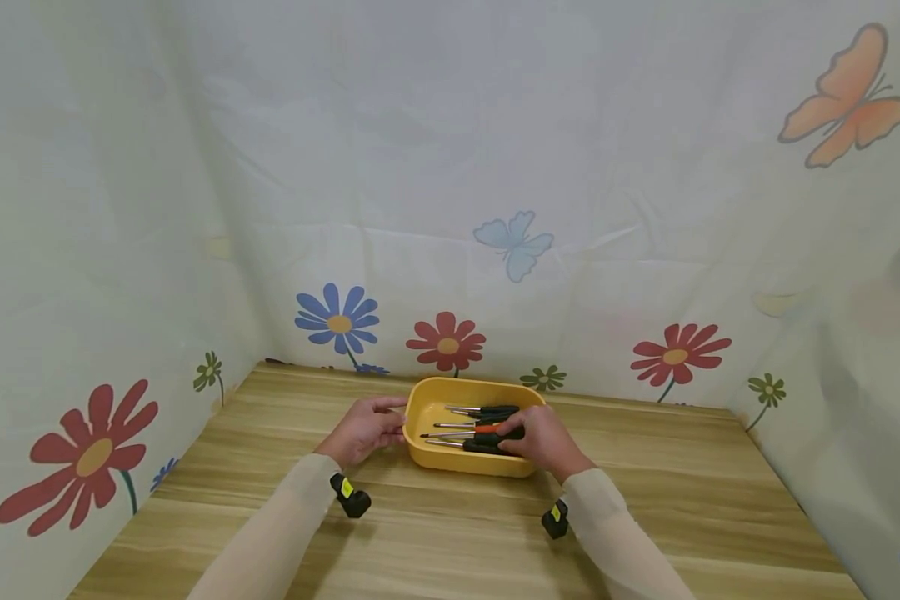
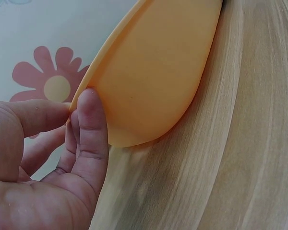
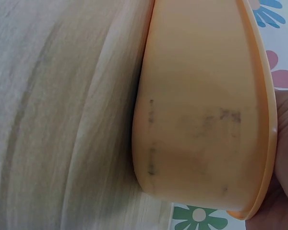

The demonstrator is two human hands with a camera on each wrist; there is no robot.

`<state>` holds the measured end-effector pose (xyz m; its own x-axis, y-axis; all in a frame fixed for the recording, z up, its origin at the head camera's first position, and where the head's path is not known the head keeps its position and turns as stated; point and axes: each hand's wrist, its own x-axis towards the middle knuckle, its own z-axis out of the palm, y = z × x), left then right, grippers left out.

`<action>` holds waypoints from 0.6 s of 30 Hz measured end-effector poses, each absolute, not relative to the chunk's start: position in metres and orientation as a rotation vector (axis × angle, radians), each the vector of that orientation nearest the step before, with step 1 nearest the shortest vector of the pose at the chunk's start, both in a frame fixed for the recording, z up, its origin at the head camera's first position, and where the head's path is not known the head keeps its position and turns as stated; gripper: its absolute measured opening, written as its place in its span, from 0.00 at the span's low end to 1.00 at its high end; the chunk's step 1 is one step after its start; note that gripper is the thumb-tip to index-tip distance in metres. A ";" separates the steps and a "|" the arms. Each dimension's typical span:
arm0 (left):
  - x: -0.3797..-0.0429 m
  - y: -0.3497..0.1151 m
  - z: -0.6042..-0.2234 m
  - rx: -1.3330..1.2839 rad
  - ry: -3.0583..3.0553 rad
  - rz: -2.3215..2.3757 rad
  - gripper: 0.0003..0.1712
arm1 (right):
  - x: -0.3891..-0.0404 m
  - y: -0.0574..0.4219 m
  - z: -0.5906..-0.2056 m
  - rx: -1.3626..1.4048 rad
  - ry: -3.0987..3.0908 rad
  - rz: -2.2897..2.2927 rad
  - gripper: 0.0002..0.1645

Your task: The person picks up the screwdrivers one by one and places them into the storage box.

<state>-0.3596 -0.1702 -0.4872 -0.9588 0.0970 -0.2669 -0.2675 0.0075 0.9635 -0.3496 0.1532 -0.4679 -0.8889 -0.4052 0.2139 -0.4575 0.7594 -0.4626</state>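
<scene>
A yellow plastic basin stands on the table with several screwdrivers lying in it side by side. Their shafts point left and their handles lie to the right, mostly black, with orange on an orange-and-black screwdriver. At the basin's left end, my left hand pinches the rim, its fingertips against the outer wall in the left wrist view. Reaching over the right end, my right hand has thumb and fingers around a black screwdriver handle. In the right wrist view, the basin's smudged outer wall hides the fingertips.
The wood-grain table runs around the basin. Behind and at both sides hangs a pale curtain printed with flowers and butterflies. A black wrist camera sits below the left sleeve, another wrist camera below the right.
</scene>
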 end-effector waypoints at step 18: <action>-0.358 -0.169 -0.485 -0.206 2.044 2.031 0.26 | -0.352 0.151 -0.471 0.728 -2.832 0.754 0.09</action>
<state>-0.3583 -0.1687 -0.4851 -0.9582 0.0766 -0.2757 -0.2752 0.0167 0.9612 -0.3518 0.1512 -0.4714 -0.8768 -0.4203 0.2337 -0.4808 0.7600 -0.4373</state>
